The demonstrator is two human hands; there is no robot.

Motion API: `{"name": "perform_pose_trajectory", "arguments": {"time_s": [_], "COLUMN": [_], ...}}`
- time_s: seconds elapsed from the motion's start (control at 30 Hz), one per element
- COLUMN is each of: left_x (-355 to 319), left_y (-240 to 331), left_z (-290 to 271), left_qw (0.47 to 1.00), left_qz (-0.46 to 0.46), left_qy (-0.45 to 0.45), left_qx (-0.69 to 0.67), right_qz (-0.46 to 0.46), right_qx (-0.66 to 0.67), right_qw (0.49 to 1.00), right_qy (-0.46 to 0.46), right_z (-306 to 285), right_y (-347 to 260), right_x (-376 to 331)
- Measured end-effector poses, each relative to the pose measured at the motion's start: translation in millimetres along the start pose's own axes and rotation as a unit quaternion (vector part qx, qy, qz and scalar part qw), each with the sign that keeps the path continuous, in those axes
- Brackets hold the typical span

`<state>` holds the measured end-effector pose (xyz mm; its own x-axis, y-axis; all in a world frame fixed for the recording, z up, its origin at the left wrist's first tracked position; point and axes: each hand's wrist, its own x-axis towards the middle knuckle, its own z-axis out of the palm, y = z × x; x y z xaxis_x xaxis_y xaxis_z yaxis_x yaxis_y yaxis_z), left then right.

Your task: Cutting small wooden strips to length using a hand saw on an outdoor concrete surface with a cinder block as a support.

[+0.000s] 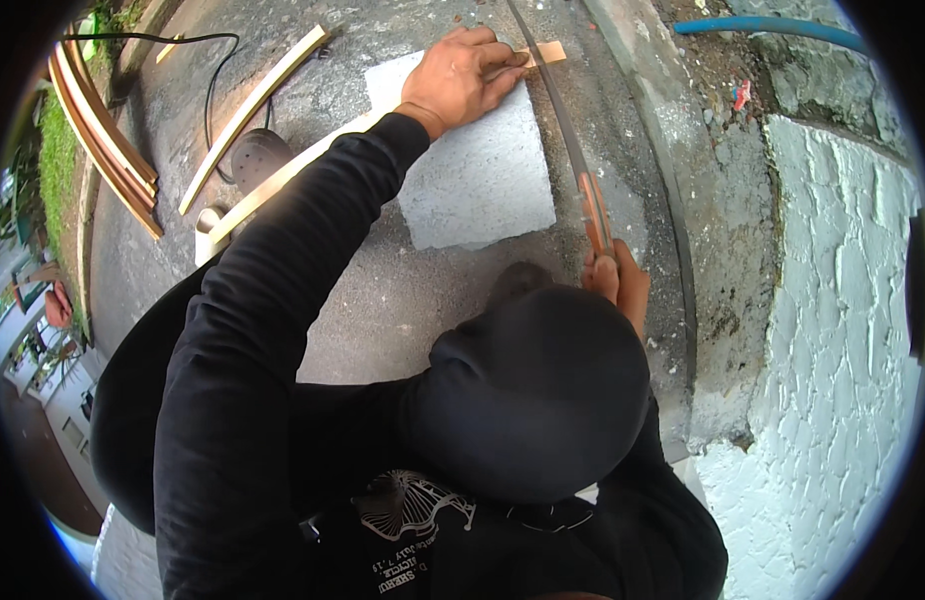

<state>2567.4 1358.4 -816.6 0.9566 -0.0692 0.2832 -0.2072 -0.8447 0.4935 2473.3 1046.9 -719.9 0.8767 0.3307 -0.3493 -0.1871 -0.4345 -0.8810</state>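
A thin wooden strip (543, 54) lies across a pale, rough block (478, 185) on the ground. My left hand (465, 80) is closed on the strip near its far end, pressing it down over the block. My right hand (617, 278) grips the orange-brown wooden handle of a handsaw (563, 115). The saw's long dark blade crosses the strip just right of my left fingers, past the block's right edge. How deep its teeth sit in the wood cannot be made out. My left sleeve hides part of the strip's nearer length.
Several curved wooden strips (101, 150) are stacked at the left, and a single strip (253, 115) lies nearer. A black cable (215, 85) loops beside a brown perforated shoe (261, 160). On the right run a concrete ledge (648, 110), a white textured wall (833, 300) and a blue hose (768, 27).
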Motion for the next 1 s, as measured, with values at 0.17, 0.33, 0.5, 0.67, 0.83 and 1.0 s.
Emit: {"name": "perform_pose_trajectory", "arguments": {"time_s": [0.17, 0.33, 0.5, 0.67, 0.83, 1.0], "left_x": [4.0, -5.2, 1.1, 5.6, -3.9, 3.4], "left_y": [-0.5, -5.7, 5.0, 1.4, -6.8, -1.4], "left_z": [6.3, 4.8, 1.8, 6.6, 2.5, -0.9], "left_qw": [0.999, 1.0, 0.999, 0.999, 1.0, 0.999], "left_qz": [0.031, 0.02, 0.031, 0.022, 0.014, 0.036], "left_qy": [0.014, 0.003, 0.024, -0.023, -0.009, 0.006], "left_qx": [-0.013, 0.012, -0.008, -0.014, 0.008, -0.018], "right_qz": [-0.023, -0.021, 0.03, 0.004, -0.012, 0.041], "right_qx": [-0.066, -0.056, -0.005, -0.055, -0.087, -0.042], "right_qw": [0.998, 0.998, 0.999, 0.998, 0.996, 0.998], "right_qy": [-0.006, -0.021, 0.011, -0.034, -0.02, 0.001], "right_z": [8.6, 12.9, -11.3, 6.8, -4.8, -22.0], "right_y": [-36.6, -22.5, -8.7, -33.2, -10.5, -25.7], "right_x": [72.4, 54.1, -5.3, 73.9, 15.0, 3.5]}}
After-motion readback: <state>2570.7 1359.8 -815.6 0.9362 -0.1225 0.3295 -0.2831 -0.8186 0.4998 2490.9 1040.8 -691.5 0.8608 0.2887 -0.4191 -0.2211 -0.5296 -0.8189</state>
